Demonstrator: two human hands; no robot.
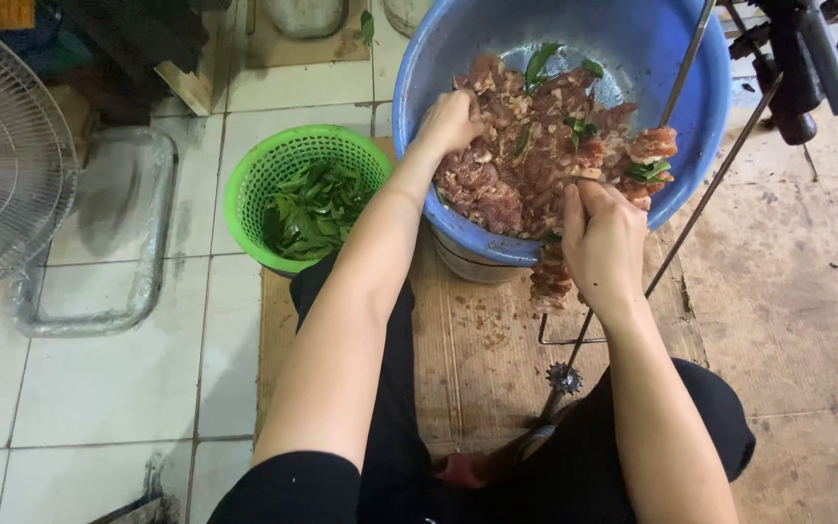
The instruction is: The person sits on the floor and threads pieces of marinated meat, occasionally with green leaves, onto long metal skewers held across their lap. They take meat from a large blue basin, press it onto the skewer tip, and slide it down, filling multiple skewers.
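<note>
head | left grip (pixel 448 121) clutching meat (pixel 526 155) | right grip (pixel 603 238) closed on skewer (pixel 666 262)

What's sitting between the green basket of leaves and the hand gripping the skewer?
In the head view, the left hand and its forearm cross that stretch, reaching into the blue basin of raw meat, between the green basket and the right hand on the skewer.

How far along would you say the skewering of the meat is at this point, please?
Done: several meat pieces with leaves sit on the skewer. In hand: the right hand grips the skewered meat; the left hand reaches into the blue basin. Left: most marinated meat remains there.
</note>
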